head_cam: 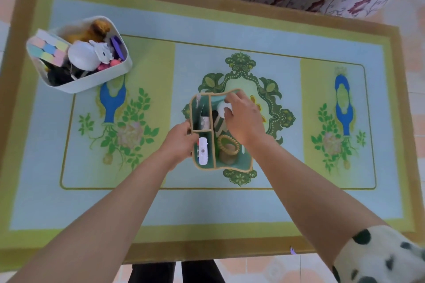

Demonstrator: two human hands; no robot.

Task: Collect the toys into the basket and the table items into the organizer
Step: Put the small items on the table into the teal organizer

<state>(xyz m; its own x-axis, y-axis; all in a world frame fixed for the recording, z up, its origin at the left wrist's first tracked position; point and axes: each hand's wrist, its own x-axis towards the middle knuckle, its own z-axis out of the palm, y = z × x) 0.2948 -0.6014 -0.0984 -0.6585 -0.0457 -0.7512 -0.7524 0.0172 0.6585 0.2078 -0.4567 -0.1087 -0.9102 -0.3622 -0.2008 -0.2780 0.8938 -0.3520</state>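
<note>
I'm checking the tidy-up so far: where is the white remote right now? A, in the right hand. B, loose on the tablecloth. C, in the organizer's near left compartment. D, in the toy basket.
C: the white remote lies in the near left compartment of the organizer, by the left hand holding its edge; the right hand holds a white round object instead.

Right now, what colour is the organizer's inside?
The organizer is green inside with a tan rim, clearest in the head view.
</note>
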